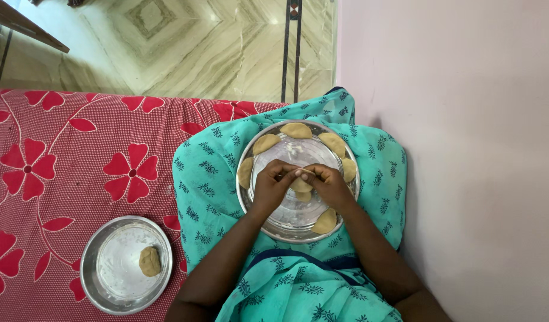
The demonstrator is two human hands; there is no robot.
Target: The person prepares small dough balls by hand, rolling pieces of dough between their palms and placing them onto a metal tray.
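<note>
Dough [149, 261], one soft tan lump, lies in the floury steel bowl [93, 280] on the red flowered bedcover [60, 167]. Farther up, on the lap, left hand [272, 188] and right hand [328, 186] each keep a pinching grip on a half-folded piece [300, 185]. Six smooth folded crescents [296, 130] already ring the shiny steel plate [286, 234], so most shaping looks done.

Dough pieces [296, 130]: pale tan, plain.
Steel plate [286, 229] on lap: shiny silver, dusted white.
Garment [206, 173]: turquoise, small dark teal floral sprigs.
Bedcover [78, 149], nine o'clock: red, white dots, large red flowers.
Wall [465, 89], three o'clock: pale pink.
Floor [197, 42], twelve o'clock: cream marble, veined.
</note>
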